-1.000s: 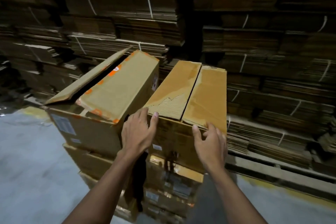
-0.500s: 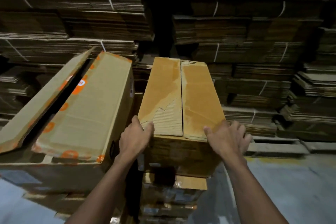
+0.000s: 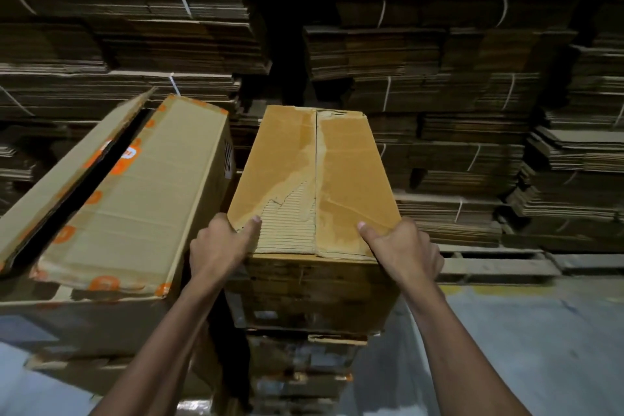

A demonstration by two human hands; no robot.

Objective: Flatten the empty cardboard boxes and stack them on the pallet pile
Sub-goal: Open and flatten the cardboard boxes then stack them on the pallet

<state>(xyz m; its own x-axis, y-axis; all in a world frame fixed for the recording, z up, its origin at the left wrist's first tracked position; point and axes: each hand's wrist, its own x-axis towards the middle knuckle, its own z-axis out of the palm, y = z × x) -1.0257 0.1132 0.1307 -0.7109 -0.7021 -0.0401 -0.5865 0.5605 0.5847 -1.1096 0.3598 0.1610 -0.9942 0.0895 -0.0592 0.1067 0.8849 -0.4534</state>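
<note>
At left sits a larger box with orange marks, one flap lifted. Just right, the left hand and right hand clasp the near top corners of the closed cardboard box atop a stack, thumbs on top.

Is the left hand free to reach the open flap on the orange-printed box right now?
Probably not at once: the left hand is gripping the plain box's near corner. Once released, nothing blocks the way to the raised flap.

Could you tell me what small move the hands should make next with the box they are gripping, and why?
Probably lift the box toward the body: left hand and right hand already clamp its near corners, and it sits unflattened atop a stack.
</note>
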